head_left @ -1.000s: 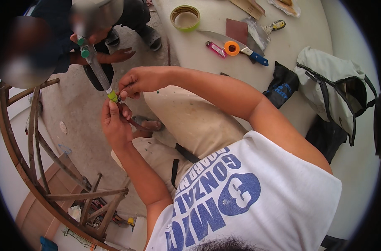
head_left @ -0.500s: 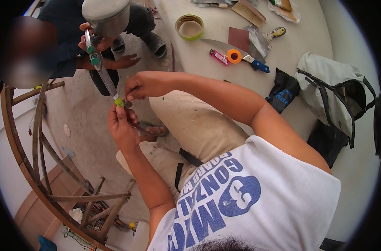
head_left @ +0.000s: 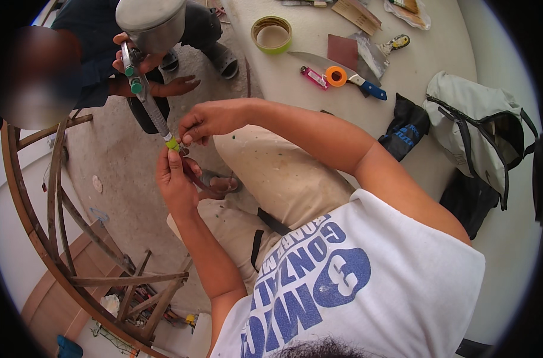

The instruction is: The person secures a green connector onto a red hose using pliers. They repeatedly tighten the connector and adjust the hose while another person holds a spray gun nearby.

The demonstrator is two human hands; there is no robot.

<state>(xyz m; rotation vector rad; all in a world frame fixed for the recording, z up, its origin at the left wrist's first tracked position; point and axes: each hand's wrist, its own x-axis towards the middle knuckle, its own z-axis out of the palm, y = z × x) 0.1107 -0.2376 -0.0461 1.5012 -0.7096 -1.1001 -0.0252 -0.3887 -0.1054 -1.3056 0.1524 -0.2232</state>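
Observation:
A spray gun (head_left: 132, 67) with a silver metal cup (head_left: 152, 22) and green knobs is held by another person's hand (head_left: 120, 55). From its end a pale ribbed hose (head_left: 154, 113) runs down to a yellow-green band (head_left: 172, 144). My left hand (head_left: 175, 179) is closed on the hose just below that band, thumb on top. A dark red tube (head_left: 191, 173) shows beside its fingers. My right hand (head_left: 207, 122) pinches its thumb and fingertips together right beside the band; a thin strand shows there, but what the fingertips hold is too small to tell.
On the pale surface lie a tape roll (head_left: 271, 36), a blue-handled knife (head_left: 367, 86), an orange ring (head_left: 336, 76), a pink lighter (head_left: 314, 77) and a putty knife (head_left: 394, 44). A grey bag (head_left: 471, 113) stands right. Wooden framing (head_left: 50, 250) curves along the left.
Both my hands and the yellow-green band have shifted very slightly; the grips look the same. The view has moved a little, and the other person still holds the spray gun.

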